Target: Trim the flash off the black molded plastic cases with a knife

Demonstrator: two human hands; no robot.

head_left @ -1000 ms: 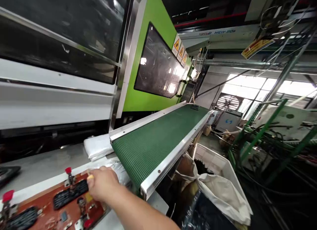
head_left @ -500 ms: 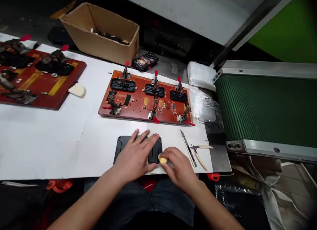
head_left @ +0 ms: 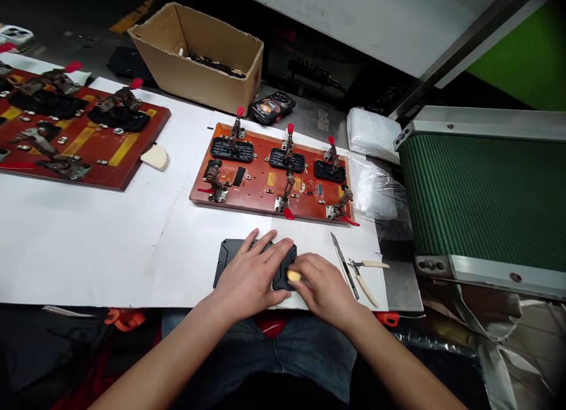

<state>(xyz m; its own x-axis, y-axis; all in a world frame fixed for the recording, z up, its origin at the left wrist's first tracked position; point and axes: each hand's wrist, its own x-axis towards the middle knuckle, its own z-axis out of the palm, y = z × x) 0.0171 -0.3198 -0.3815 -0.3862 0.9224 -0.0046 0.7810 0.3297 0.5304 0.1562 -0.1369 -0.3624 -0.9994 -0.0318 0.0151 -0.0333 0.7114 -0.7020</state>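
Right now my left hand (head_left: 254, 275) lies flat, fingers spread, pressing the black plastic panel (head_left: 226, 255) onto the white sheet (head_left: 110, 245) at the near table edge, just below the orange clamp board (head_left: 252, 193). My right hand (head_left: 326, 289) is pinched shut on a small yellow block (head_left: 294, 275) that touches the panel's right edge. I judge that doing this well takes firm downward pressure so the panel cannot slide, and short, even strokes along that edge, clear of the knife (head_left: 345, 268) nearby.
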